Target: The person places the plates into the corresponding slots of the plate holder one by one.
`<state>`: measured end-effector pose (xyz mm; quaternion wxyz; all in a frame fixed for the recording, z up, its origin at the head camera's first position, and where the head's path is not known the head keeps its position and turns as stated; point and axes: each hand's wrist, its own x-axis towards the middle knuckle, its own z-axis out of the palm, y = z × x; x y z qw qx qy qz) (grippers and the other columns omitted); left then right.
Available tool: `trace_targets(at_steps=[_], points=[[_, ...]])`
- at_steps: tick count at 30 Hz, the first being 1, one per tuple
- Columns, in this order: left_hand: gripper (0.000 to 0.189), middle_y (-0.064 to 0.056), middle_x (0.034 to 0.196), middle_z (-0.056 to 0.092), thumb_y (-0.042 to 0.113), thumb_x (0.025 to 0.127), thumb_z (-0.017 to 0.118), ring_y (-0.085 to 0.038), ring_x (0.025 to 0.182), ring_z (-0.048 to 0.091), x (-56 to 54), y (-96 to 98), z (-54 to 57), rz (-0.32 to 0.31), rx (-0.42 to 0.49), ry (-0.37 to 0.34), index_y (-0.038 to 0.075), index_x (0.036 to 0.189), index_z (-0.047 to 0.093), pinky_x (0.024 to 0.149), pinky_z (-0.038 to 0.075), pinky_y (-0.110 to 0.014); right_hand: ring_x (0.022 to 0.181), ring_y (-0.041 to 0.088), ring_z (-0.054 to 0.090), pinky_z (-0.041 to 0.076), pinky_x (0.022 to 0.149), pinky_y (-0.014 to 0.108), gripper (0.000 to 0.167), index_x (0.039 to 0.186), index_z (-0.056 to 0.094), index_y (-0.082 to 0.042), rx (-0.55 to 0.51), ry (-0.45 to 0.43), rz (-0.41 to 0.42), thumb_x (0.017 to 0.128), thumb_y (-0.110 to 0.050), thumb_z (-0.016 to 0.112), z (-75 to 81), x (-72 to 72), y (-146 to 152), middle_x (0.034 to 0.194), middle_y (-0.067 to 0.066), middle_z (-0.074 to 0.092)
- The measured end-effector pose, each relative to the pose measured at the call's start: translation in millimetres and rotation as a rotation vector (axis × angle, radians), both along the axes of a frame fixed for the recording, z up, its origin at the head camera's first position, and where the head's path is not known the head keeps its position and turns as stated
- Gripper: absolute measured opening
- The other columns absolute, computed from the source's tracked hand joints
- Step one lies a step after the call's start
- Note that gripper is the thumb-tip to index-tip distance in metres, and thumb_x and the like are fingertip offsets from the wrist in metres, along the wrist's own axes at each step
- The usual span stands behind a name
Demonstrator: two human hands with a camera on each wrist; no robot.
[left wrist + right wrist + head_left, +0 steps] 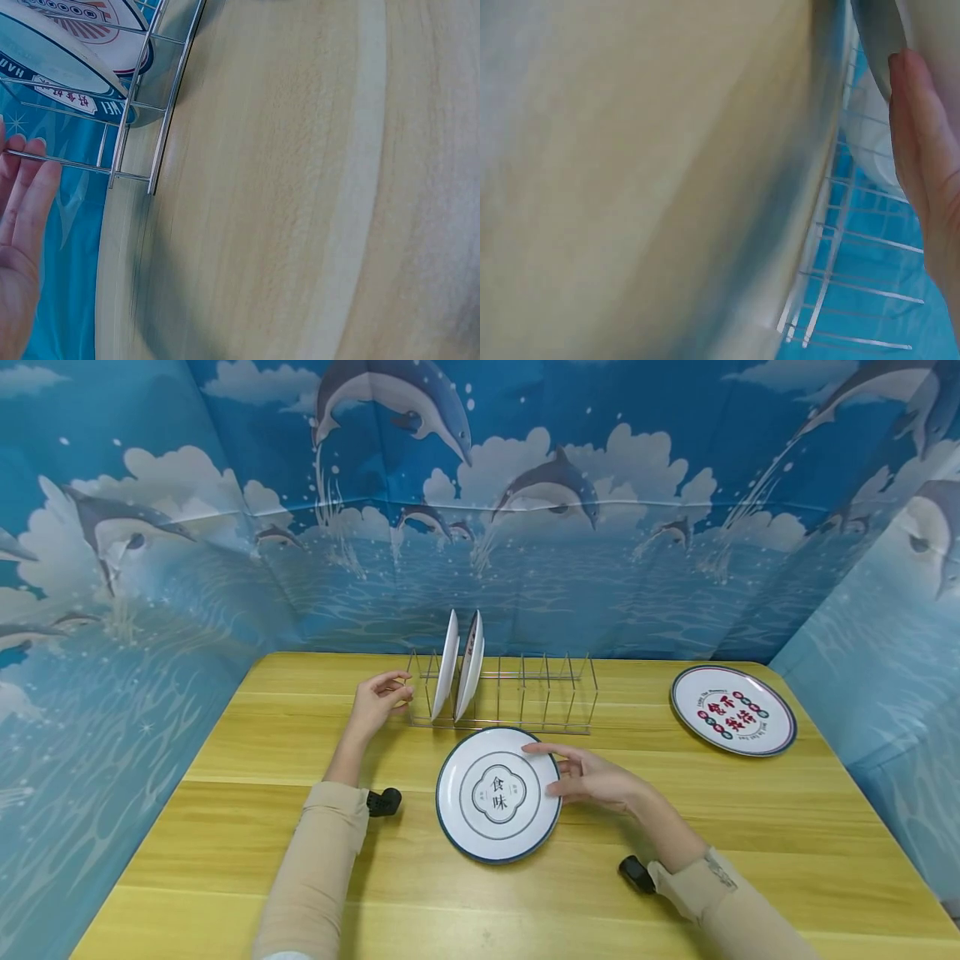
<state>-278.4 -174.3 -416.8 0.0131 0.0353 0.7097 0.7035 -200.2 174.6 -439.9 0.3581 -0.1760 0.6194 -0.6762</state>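
A white plate (pixel 498 827) with a dark blue rim and black characters at its centre is in my right hand (pixel 596 781), which grips its right edge, thumb on the face. In the right wrist view, fingers (pixel 922 112) lie along the plate's edge. Behind it stands a wire dish rack (pixel 517 724). Two plates stand on edge in its left part: a white plate (pixel 447 664) and a second plate (pixel 471 668) with printing. My left hand (pixel 375 700) holds the rack's left end wire, its fingertips meeting the wire in the left wrist view; its thumb is hidden there.
On the right of the wooden table (pixel 750 827) lies an oval plate (pixel 735 710) with red and green printing. A blue dolphin-patterned cloth (pixel 525 568) hangs behind the table. Several rack slots are to the right of the standing plates.
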Motion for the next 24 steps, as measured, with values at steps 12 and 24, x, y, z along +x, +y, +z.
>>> trace_targets(at_steps=[12, 24], points=[[0.031, -0.003, 0.078, 0.058, -0.001, 0.086, 0.06, -0.011, 0.071, 0.062, -0.7, -0.1, -0.7, -0.005, 0.005, -0.005, -0.01, 0.116, 0.054, 0.089, 0.041, -0.06, 0.096, 0.027, 0.06, 0.055, 0.076, 0.041, 0.055, 0.137, 0.036, -0.012, -0.039, 0.26, -0.133, 0.087, 0.003, 0.056, 48.1, 7.5, 26, 0.123, 0.022, 0.042], [0.032, -0.003, 0.079, 0.058, -0.001, 0.086, 0.06, -0.014, 0.073, 0.062, -0.2, 0.3, -0.9, 0.002, 0.003, -0.007, -0.01, 0.116, 0.054, 0.089, 0.042, -0.059, 0.093, 0.016, 0.058, 0.056, 0.074, 0.028, 0.056, 0.14, 0.032, -0.016, -0.167, 0.363, -0.411, 0.091, 0.004, 0.05, 97.1, -2.0, 29, 0.119, 0.015, 0.044]])
